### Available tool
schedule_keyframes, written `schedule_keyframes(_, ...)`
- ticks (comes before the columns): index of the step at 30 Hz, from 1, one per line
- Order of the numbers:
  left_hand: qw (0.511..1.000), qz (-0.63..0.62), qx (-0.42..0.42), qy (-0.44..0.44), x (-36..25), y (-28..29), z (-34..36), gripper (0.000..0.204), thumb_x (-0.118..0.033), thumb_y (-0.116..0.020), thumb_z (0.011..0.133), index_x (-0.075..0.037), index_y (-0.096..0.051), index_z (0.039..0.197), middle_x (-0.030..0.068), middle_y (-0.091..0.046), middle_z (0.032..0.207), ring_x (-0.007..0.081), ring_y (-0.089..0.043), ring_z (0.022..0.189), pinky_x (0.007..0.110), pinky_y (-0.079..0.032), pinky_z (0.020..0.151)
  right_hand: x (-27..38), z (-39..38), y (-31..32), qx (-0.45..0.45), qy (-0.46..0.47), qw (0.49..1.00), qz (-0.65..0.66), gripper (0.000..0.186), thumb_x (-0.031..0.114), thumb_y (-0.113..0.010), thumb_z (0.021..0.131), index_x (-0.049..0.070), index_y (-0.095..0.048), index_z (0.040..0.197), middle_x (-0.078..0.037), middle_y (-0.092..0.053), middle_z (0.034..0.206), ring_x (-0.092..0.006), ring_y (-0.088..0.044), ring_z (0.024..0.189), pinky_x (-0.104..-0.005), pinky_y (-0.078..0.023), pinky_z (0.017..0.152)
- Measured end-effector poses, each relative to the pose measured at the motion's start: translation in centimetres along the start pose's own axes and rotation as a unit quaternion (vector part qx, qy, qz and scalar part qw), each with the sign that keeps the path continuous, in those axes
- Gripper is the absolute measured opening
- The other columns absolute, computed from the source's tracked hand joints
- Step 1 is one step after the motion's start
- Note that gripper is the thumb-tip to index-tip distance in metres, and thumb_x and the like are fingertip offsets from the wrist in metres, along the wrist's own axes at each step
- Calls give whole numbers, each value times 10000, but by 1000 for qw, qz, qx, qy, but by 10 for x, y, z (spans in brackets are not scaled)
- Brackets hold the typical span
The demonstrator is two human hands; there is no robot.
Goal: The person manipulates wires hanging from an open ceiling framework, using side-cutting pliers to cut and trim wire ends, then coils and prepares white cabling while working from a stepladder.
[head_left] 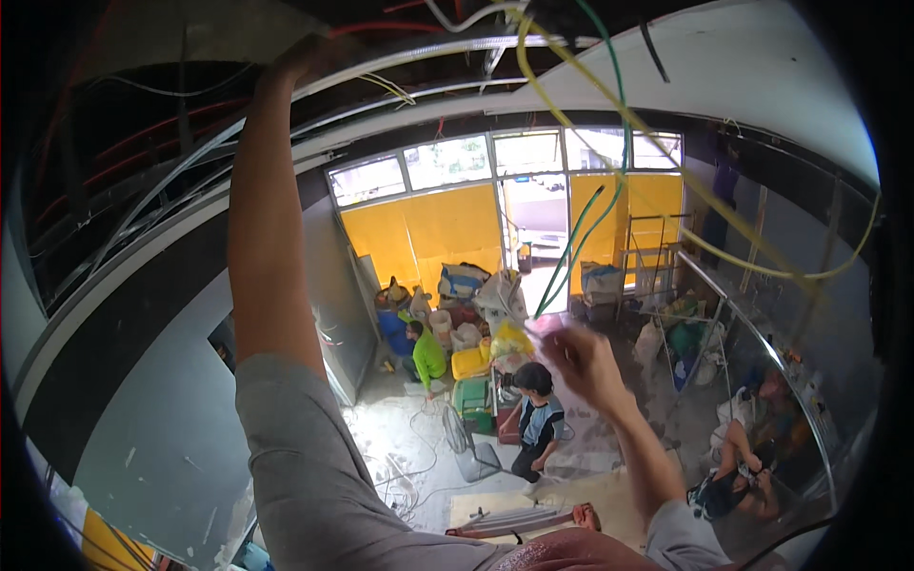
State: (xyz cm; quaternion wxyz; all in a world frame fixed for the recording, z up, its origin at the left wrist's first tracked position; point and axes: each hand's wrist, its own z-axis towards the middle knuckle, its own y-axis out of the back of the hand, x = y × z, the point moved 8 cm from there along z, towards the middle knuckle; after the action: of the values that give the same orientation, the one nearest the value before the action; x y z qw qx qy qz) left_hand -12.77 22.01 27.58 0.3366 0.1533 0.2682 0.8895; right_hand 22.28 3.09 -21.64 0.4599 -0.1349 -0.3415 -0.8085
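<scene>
My left hand (pixel 307 61) reaches up to the metal ceiling channel (pixel 409 65); its fingers are lost in the dark there, so their grip is hidden. In front of me my right hand (pixel 583 366) is raised, thumb and fingers pinched together. A blurred pinkish patch (pixel 545 325) shows at its fingertips, and I cannot make out what it is. Green wire (pixel 575 249) hangs from the ceiling and bends just above these fingertips, with one end pointing back up. Yellow flexible conduit (pixel 705 249) loops down past the wire on the right.
Far below, a person in a green top (pixel 428 356) and another in a blue-and-black shirt (pixel 541 419) sit near a fan (pixel 466 452). Someone sits at lower right (pixel 738 481). Sacks (pixel 464 281) line the yellow panels (pixel 419 233). A metal rail (pixel 771 352) curves along the right.
</scene>
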Motion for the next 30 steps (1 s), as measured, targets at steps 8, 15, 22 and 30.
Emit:
schedule_keyframes(8, 993, -98, 23, 55, -32, -18, -8, 253, -204, -605, 965, -1, -698, 1084, 113, -672, 875, 213, -655, 787, 360, -524, 705, 101, 113, -40, -37, 136, 990, -31, 130, 139, -677, 961, 22, -720, 997, -78, -730, 874, -106, -614, 671, -282, -489, 602)
schedule_keyframes(15, 982, -123, 50, 132, -23, -19, -35, 303, -201, -597, 969, 26, -672, 1156, 158, -706, 947, 254, -692, 832, 397, -556, 737, 158, 187, -51, -62, 195, 978, -36, 150, 180, -667, 937, 86, -768, 994, -137, -728, 956, -246, -704, 787, -357, -553, 717)
schedule_keyframes(22, 958, -95, 129, 237, -27, -34, -40, 361, -197, -588, 974, 53, -646, 1227, 202, -740, 1019, 294, -728, 877, 433, -587, 769, 165, 247, -67, -97, 196, 974, -54, 199, 316, -740, 911, 150, -774, 1015, -116, -705, 1152, -262, -662, 1061, -398, -519, 931)
schedule_keyframes(30, 875, -338, 270, 218, -3, -67, -25, 470, -276, -471, 1028, 160, -618, 1124, 346, -693, 1026, 474, -710, 930, 576, -592, 851, 145, 297, -90, -144, 186, 972, 3, 283, 381, -773, 884, 166, -778, 1069, -173, -680, 1227, -317, -618, 1174, -404, -427, 1043)
